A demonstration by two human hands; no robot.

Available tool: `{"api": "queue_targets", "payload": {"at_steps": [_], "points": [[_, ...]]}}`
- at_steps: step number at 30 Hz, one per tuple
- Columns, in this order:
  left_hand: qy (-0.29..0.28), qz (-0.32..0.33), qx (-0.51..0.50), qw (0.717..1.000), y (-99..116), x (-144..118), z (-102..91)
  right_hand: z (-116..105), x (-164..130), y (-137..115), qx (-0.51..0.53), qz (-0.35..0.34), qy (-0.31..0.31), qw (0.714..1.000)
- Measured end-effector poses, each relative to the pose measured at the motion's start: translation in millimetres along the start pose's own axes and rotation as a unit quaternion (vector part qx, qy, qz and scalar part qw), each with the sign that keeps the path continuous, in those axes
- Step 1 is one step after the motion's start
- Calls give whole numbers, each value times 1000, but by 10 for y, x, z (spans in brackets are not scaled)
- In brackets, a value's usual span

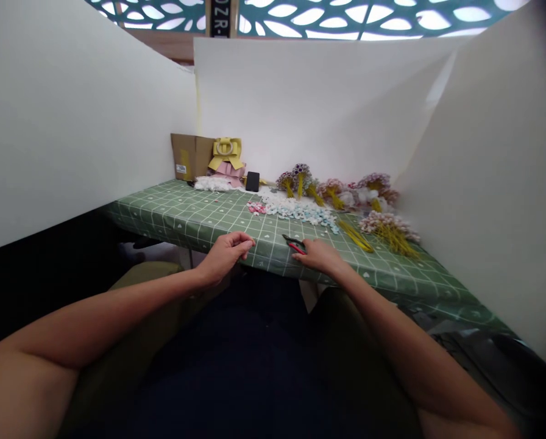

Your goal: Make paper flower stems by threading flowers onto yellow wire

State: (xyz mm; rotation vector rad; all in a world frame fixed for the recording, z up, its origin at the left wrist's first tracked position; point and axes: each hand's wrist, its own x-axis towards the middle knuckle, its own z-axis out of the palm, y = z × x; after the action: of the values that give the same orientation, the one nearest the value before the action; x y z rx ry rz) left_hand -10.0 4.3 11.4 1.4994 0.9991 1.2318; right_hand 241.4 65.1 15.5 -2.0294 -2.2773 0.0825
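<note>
My left hand point(226, 254) hovers at the near edge of the green checked table point(195, 213), fingers curled together; whether something small is pinched in them is too fine to tell. My right hand point(319, 254) rests flat on the tablecloth, its fingertips on the red-handled pliers point(294, 243). Beyond the hands lies a heap of small white, blue and pink beads or blossoms point(295, 210). To the right lie loose yellow stems point(356, 236) and a bunch of pale flowers on yellow stems point(389, 230).
Several finished purple and pink flower bunches point(334, 189) stand along the back. At the back left are a cardboard box point(191, 156), a yellow and pink paper bow point(227, 160) and a small black object point(252, 181). White partition boards enclose the table on three sides.
</note>
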Motion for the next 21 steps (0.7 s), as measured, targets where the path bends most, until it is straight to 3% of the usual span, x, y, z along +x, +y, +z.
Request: {"api": "queue_targets", "payload": {"at_steps": [2, 4, 7, 10, 16, 21], "points": [[-8, -30, -56, 998, 7, 9, -10, -39, -38, -16, 48, -15, -9, 999], [-19, -47, -112, 992, 27, 19, -27, -88, -143, -39, 130, -74, -26, 988], [-25, -57, -166, 984, 74, 15, -42, -146, -400, -105, 346, -167, -73, 920], [-20, -54, -187, 981, 130, -24, -23, -155, -645, -199, 453, -169, -89, 871], [-7, -32, -179, 983, 230, -123, 55, -59, -754, -339, 395, -209, -10, 895], [26, 20, -122, 992, 266, -146, 65, -54, -792, -388, 368, -226, 13, 902]]}}
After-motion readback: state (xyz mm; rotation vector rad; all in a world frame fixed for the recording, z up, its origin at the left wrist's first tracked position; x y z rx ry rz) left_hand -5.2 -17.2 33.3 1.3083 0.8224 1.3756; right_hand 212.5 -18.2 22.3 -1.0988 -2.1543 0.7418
